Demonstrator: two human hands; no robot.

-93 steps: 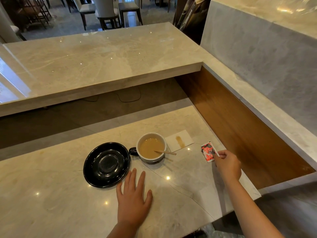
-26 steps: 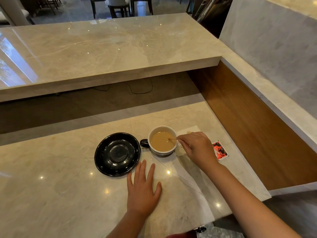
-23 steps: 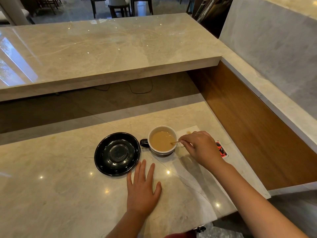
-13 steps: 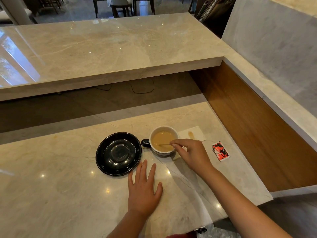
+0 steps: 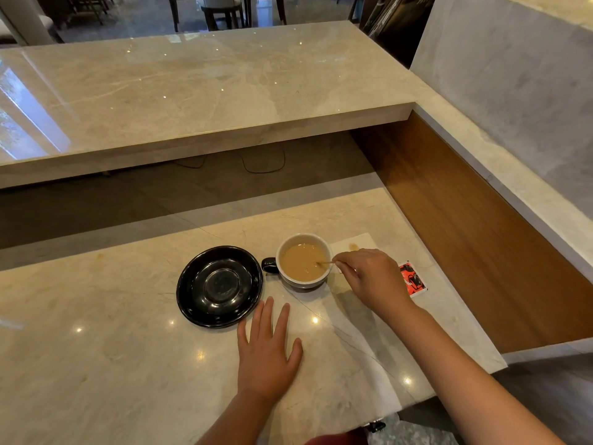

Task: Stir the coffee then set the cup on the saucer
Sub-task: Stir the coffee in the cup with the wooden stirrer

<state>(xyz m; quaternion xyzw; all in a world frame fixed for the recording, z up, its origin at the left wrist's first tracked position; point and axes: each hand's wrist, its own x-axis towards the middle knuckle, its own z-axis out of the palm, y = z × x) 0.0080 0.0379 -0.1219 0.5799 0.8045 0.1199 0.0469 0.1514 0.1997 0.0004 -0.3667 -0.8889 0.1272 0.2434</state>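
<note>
A cup (image 5: pixel 303 282), white inside with a dark handle pointing left, stands on the marble counter and holds light brown coffee (image 5: pixel 301 261). Its right neighbour is my right hand (image 5: pixel 369 277), pinching a thin wooden stirrer (image 5: pixel 324 262) whose tip dips into the coffee at the cup's right side. The black glossy saucer (image 5: pixel 192 293) lies bare just left of the cup, not touching it. My left hand (image 5: pixel 266 351) rests flat on the counter in front of the saucer and cup, fingers spread, holding nothing.
A white napkin (image 5: pixel 361 244) with a brown stain lies behind my right hand. A red and black sachet (image 5: pixel 414 279) sits to the right of it. A raised marble ledge (image 5: pixel 192 91) runs behind, and a wooden side panel (image 5: pixel 465 239) closes the right.
My right hand left the sachet, took the stirrer and has been moving it around in the coffee; the stirrer tip now sits at the cup's right side. My left hand stayed flat.
</note>
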